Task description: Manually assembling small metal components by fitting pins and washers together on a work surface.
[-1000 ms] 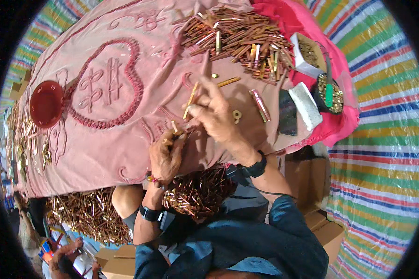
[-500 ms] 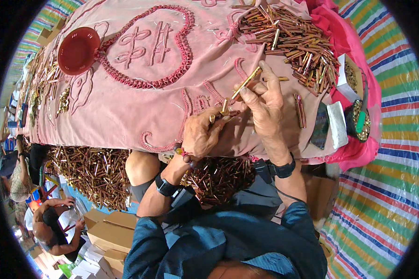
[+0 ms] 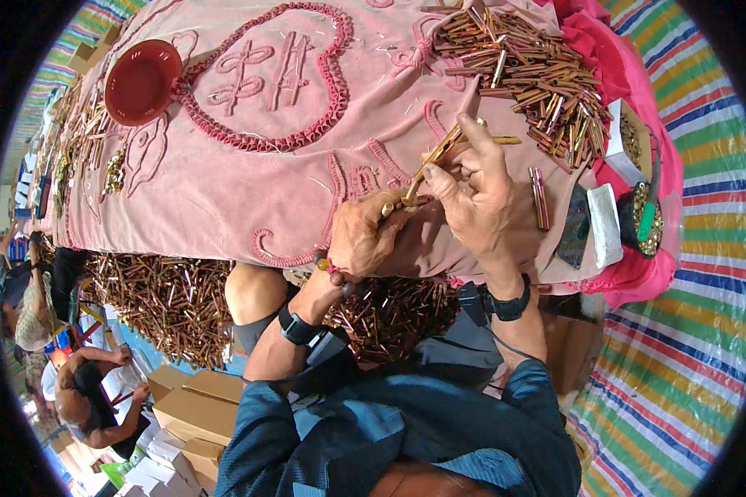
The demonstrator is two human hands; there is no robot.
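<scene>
My right hand [image 3: 479, 186] pinches a slim gold tube [image 3: 435, 157] between thumb and fingers, and the tube slants down to the left. Its lower end meets a small gold piece [image 3: 408, 200] at the fingertips of my left hand [image 3: 363, 236]. Those left fingers are curled closed, and another small gold end [image 3: 387, 209] pokes out between them. Whether the tube and the piece are joined or only touching, I cannot tell. Beneath both hands lies a pink padded cloth [image 3: 207, 211] with raised stitching.
A pile of reddish-gold tubes [image 3: 547, 87] lies at the far right, with a few loose tubes [image 3: 539, 199] nearer. A dark red bowl [image 3: 143, 83] sits far left. Small boxes [image 3: 624, 145] line the right edge. More tubes [image 3: 166, 306] fill the space below the table; a person [image 3: 91, 398] works lower left.
The gold tube in my right hand has come down against the small piece in my left fingers; a gap showed between them before. My left hand has barely moved.
</scene>
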